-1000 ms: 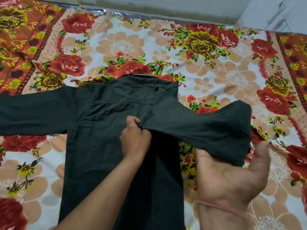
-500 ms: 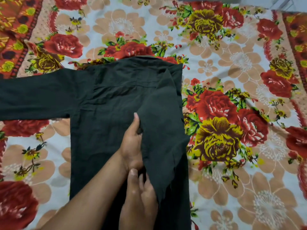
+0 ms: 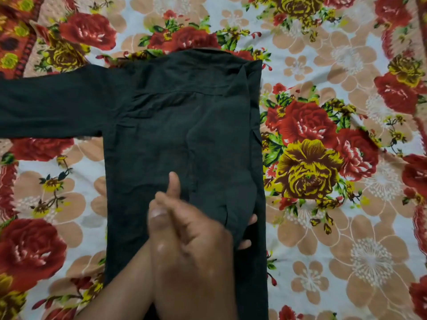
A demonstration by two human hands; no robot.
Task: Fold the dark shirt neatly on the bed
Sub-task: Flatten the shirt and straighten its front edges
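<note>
A: Head view: dark shirt (image 3: 175, 125) lies flat on the bed (image 3: 346, 227), collar away from you. A second ago your right hand (image 3: 198, 245) had the right sleeve lifted out to the side; now it's folded in and lies down along the shirt's right edge.

B: Hand states?

A: Your right hand is closed on the cuff end of that sleeve, fingertips (image 3: 253, 219) poking out past the cloth. Your left hand (image 3: 171, 195) is mostly hidden behind the right one, only a thumb up and a blurred bit show, so you can't call it gripping or flat. Cannot tell.

B: Meaning for the task?

A: Right side looks folded, judging by the straight edge. Left sleeve (image 3: 50, 102) is stretched out flat toward the left frame edge, untouched. You likely press this sleeve down, then do the same on the left side.

B: Risk?

A: Cuff bunches near your hand; smooth it or the fold goes lumpy.
</note>
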